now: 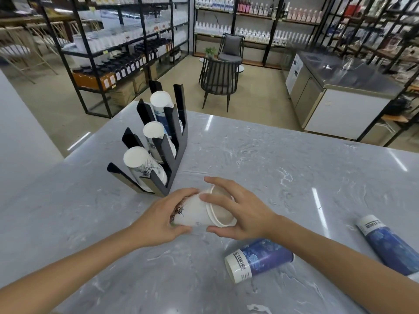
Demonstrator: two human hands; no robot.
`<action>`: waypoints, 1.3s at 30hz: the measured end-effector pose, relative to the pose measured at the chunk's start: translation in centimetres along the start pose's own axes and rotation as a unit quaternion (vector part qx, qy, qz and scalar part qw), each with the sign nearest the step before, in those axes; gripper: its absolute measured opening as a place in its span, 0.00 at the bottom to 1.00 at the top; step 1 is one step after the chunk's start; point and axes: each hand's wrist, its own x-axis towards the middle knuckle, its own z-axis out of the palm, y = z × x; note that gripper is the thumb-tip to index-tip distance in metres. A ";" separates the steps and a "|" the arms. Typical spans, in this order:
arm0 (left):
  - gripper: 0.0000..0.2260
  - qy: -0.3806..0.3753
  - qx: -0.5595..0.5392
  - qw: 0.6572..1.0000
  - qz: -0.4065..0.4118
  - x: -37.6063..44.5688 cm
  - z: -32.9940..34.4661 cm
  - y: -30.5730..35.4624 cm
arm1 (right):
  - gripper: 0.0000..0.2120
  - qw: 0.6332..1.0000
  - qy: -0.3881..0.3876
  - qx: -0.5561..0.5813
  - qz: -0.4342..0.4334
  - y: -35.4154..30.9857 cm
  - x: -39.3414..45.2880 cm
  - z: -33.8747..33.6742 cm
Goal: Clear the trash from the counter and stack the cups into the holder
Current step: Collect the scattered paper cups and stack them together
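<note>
Both my hands hold nested white cups above the middle of the counter.

My left hand (162, 217) wraps the base end of a white cup (195, 214) lying sideways, while my right hand (238, 214) grips the rim end, where a second cup (223, 215) sits nested inside. The black holder (174, 155) stands near the counter's far left edge, just beyond my left hand, with three slots, each holding one stack of upturned cups. Two blue cups lie on their sides toward the near right: one (258, 259) under my right forearm, the other (390, 243) at the right edge. The counter (272, 159) lies bare between the holder and its far right edge.
</note>
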 end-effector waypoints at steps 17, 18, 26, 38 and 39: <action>0.34 0.075 -0.146 0.978 -0.131 -7.1 2.1 -6.2 | 0.19 0.991 -0.081 0.090 -0.060 -3.9 5.7 6.9; 0.34 0.078 -0.146 0.977 -0.132 -7.4 2.3 -6.5 | 0.19 0.991 -0.083 0.090 -0.061 -4.0 5.8 7.3; 0.33 0.071 -0.135 0.977 -0.151 -9.2 3.5 -7.7 | 0.19 0.990 -0.088 0.092 -0.058 -4.8 5.3 9.7; 0.48 0.046 -0.070 0.993 -0.084 -8.2 -5.2 -3.0 | 0.24 0.994 -0.070 0.082 -0.017 -5.2 5.0 8.0; 0.46 0.047 -0.062 0.994 -0.074 -8.0 -5.6 -2.2 | 0.24 0.994 -0.068 0.079 -0.015 -5.2 4.8 7.6</action>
